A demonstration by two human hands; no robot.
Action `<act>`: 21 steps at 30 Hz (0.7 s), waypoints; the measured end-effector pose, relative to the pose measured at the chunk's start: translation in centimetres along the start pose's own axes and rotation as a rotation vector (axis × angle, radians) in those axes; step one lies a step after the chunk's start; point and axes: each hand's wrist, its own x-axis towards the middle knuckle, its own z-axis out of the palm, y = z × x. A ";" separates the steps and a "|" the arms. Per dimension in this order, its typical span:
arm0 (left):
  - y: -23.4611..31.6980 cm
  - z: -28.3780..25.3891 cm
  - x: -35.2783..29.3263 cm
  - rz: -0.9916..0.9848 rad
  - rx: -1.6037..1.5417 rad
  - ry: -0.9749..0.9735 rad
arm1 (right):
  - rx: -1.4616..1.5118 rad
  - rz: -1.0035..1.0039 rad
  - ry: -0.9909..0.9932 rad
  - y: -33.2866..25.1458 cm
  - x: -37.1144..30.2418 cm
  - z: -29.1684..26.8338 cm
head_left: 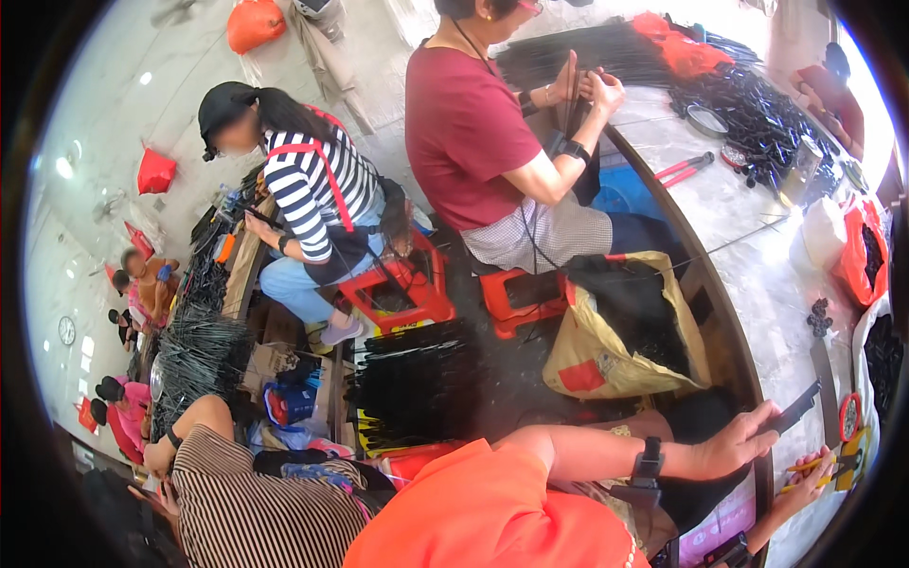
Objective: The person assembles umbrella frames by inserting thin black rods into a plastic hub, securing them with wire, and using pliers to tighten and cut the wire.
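Observation:
Reaching over the table edge at the right, my left hand (744,441) pinches one end of a flat black strip (795,409). Below and beyond it, my right hand (805,490) is closed round a hand tool with yellow handles (812,466), which looks like pliers. The tool's head is dark and its tip is hard to make out near the picture's rim. The strip and the tool are apart. Past the strip, a long grey bar (826,383) and a red-rimmed round thing (849,417) lie on the light tabletop (734,251).
A yellowish sack (615,355) of black material stands beside my seat. Dark rods (412,379) lie stacked behind it. A person in maroon (464,123) sits farther along the table, near red-handled pliers (685,168) and a black parts heap (757,118). Other people sit at left.

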 end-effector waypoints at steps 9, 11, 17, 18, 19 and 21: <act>0.3 -0.4 1.8 -0.068 0.042 0.012 | 0.131 0.097 -0.138 0.4 -1.2 -0.4; 1.4 -1.9 1.3 -0.146 0.043 0.080 | 0.014 0.170 -0.335 -3.8 -4.3 2.3; -2.0 -0.8 3.1 -0.127 -0.210 -0.073 | -0.166 0.247 -0.621 -9.7 -10.1 -1.5; -2.0 -0.7 3.2 -0.111 -0.208 -0.098 | -0.204 0.197 -0.675 -10.1 -10.6 -1.7; -2.1 -0.9 3.1 -0.120 -0.219 -0.130 | -0.256 0.097 -0.645 -9.6 -11.3 -1.7; -2.0 -0.6 2.8 -0.130 -0.183 -0.143 | -0.406 -0.044 -0.621 -8.9 -12.2 -1.2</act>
